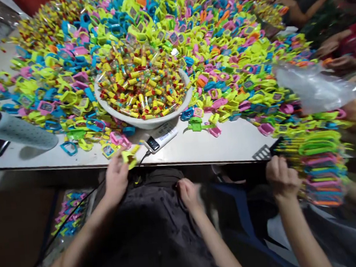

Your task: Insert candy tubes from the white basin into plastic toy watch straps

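Observation:
My left hand point(117, 175) is at the table's front edge, its fingers closed on a yellow toy watch point(129, 157). Just beyond it lie a pink toy watch point(119, 139) and a yellow one with a picture face point(108, 151). My right hand point(189, 192) is curled closed below the table edge, over the dark clothing on my lap. Whatever its fingers may hold is hidden. A white bowl point(146, 123), filled with small clear tubes with yellow and red parts point(143, 87), stands ahead of both hands.
A large heap of coloured toy watches point(221, 60) covers the table. A white power bank point(162, 136) with a cable lies before the bowl. At left is a dotted cup point(26, 127). On the right, a co-worker's hand point(282, 176) is beside stacked watches point(322, 167) and a plastic bag point(312, 86).

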The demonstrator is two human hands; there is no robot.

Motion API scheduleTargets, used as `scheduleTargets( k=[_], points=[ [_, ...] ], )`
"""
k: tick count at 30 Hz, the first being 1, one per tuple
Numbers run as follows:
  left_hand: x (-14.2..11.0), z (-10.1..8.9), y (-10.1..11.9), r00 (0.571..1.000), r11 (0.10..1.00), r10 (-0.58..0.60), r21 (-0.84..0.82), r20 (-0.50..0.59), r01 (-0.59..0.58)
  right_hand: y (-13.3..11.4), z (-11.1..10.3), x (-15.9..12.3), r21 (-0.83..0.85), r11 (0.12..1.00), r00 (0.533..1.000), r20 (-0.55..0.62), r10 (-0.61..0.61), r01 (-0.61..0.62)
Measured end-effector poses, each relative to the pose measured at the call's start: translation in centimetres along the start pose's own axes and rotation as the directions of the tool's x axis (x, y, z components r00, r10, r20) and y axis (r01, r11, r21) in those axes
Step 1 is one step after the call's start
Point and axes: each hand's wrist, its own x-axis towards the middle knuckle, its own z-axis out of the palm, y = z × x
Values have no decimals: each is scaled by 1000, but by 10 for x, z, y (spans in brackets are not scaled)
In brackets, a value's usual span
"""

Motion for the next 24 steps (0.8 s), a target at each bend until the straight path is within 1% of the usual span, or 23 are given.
scheduleTargets(
  k=[1, 2, 3, 4, 6, 8, 9, 11, 12, 13, 14, 15, 16, 17, 18, 19, 20, 21, 22, 24],
  points=[
    [1, 4, 4, 991, 995, -89, -26, 104, 93, -9, 11, 4, 88, 996, 1000, 19, -23, 21],
    [2, 7, 7, 968, 983, -160, -56, 191, 174, -19, 18, 12, 192, 981, 999, 27, -45, 39],
    [4, 10, 10, 943, 966, -211, -89, 257, 241, -30, 21, 23, 307, 950, 998, 33, -63, 49],
    [4, 13, 12, 922, 948, -245, -126, 300, 293, -42, 22, 35, 422, 905, 996, 39, -76, 53],
    [3, 17, 13, 900, 917, -278, -188, 335, 353, -66, 24, 61, 562, 826, 995, 63, -77, 28],
    [-3, 16, 13, 893, 911, -297, -179, 338, 371, -88, 32, 81, 613, 789, 992, 119, -46, -37],
    [-6, 14, 13, 898, 919, -300, -156, 322, 362, -95, 39, 87, 619, 782, 987, 156, -35, -70],
    [-12, 7, 9, 931, 948, -278, -89, 235, 305, -104, 52, 92, 616, 781, 975, 215, -46, -99],
    [-14, 2, 7, 955, 963, -254, -47, 154, 264, -104, 58, 92, 609, 788, 971, 230, -67, -90],
    [-14, -5, 3, 975, 976, -220, -3, 46, 220, -101, 62, 90, 590, 805, 968, 236, -87, -71],
    [-14, -12, -1, 981, 982, -177, 48, -77, 181, -97, 63, 89, 556, 830, 967, 235, -101, -48],
    [-11, -21, -6, 971, 983, -130, 105, -202, 153, -91, 63, 87, 506, 862, 968, 228, -103, -27],
    [-8, -29, -11, 945, 976, -81, 168, -316, 140, -84, 60, 85, 445, 896, 972, 216, -97, -10],
    [-3, -38, -18, 914, 962, -28, 236, -404, 134, -77, 57, 84, 374, 927, 975, 204, -90, 8],
    [2, -45, -25, 889, 942, 29, 310, -457, 128, -71, 52, 82, 302, 953, 978, 185, -93, 34],
    [8, -52, -32, 877, 914, 85, 388, -473, 120, -66, 48, 81, 229, 970, 979, 165, -117, 77],
    [14, -56, -39, 878, 879, 132, 464, -460, 112, -63, 44, 81, 153, 978, 976, 146, -163, 140],
    [20, -59, -46, 888, 839, 162, 534, -431, 106, -63, 43, 80, 71, 973, 964, 138, -227, 219],
    [26, -60, -52, 903, 795, 173, 597, -394, 108, -66, 44, 79, -9, 953, 943, 143, -299, 303],
    [34, -58, -59, 932, 701, 147, 699, -332, 138, -78, 54, 78, -159, 887, 896, 177, -407, 434]
  ],
)
